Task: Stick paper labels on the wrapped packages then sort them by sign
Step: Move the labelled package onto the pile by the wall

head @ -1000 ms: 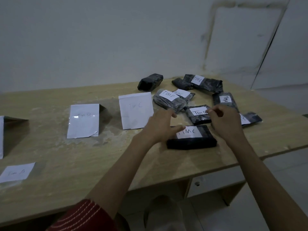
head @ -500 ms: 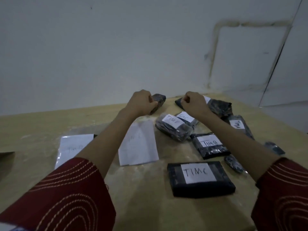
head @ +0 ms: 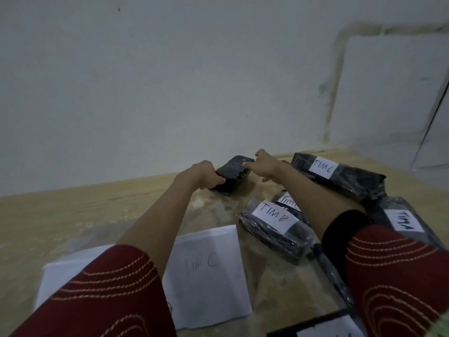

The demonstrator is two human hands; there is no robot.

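Starting at the near edge, I record two red sleeves (head: 102, 295) with pale stitching across the bottom of the view, and at the lower right the corner of a dark package with a white label (head: 315, 331), its writing cut off. Between the forearms a white sheet marked "TIM C" (head: 211, 283) lies flat on the wooden table (head: 73, 210). A second sheet (head: 58, 273) lies just to its left, mostly hidden by the left sleeve. Farther on, a package labelled "TIM B" (head: 274, 229) lies against another package (head: 286, 200) whose label the right forearm partly covers. On the right is a package labelled "TIM A" (head: 403, 222). Beyond it lies a long package labelled "TIM C" (head: 345, 178). Farthest out, close to the white wall (head: 170, 81), the unlabelled package (head: 233, 173) rests on the table with both hands on it. My left hand (head: 206, 176) grips its near left end, fingers curled round the edge. My right hand (head: 264, 164) touches its far right corner with one fingertip. The other fingers are bent, and I cannot tell whether they hold it.
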